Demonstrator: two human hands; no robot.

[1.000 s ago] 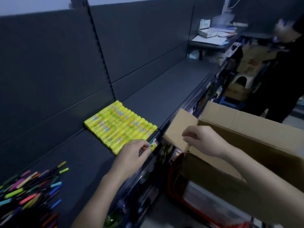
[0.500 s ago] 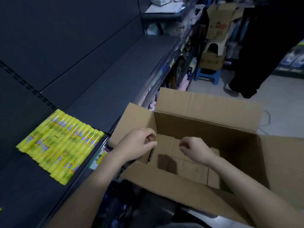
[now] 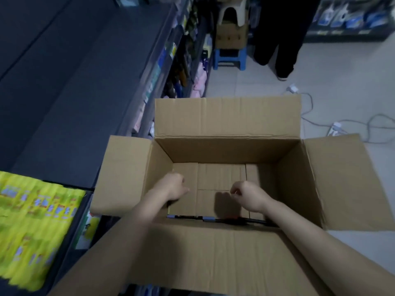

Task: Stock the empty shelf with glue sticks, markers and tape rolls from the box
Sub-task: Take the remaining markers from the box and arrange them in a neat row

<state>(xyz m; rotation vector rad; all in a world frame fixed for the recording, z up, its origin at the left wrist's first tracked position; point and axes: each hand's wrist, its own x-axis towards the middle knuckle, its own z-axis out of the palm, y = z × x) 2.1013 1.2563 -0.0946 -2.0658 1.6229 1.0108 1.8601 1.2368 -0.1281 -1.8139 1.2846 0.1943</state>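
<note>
Head view, looking down into the box.

Cardboard box point(image 3: 226, 150): open, all four flaps folded out, standing just right of the shelf point(image 3: 74, 103). Brown floor panels exposed over most of its bottom. Against the near wall, on the floor, lie a few dark markers point(image 3: 213, 218) end to end, with blue-grey caps and one reddish section. Any print on them is too small to read.

Left hand point(image 3: 175, 186): inside the box, left part, fingers curled in together, nothing seen in them.

Right hand point(image 3: 249, 197): inside the box, near the middle, fingers curled to a loose fist, thumb against them, nothing seen held. The two hands are apart, both above the floor panels.

Glue sticks point(image 3: 36, 221): yellow, in a packed row lying flat on the near left of the shelf. Labels show blue and red marks, blurred, not legible.

A tag point(image 3: 89, 227) on the shelf's front edge, yellow and white, writing unreadable.

Far side: a blue stool point(image 3: 229, 58) carrying a smaller carton point(image 3: 230, 33); a person in dark trousers point(image 3: 277, 28) to its right; white cables point(image 3: 335, 129) on the tiled floor.
</note>
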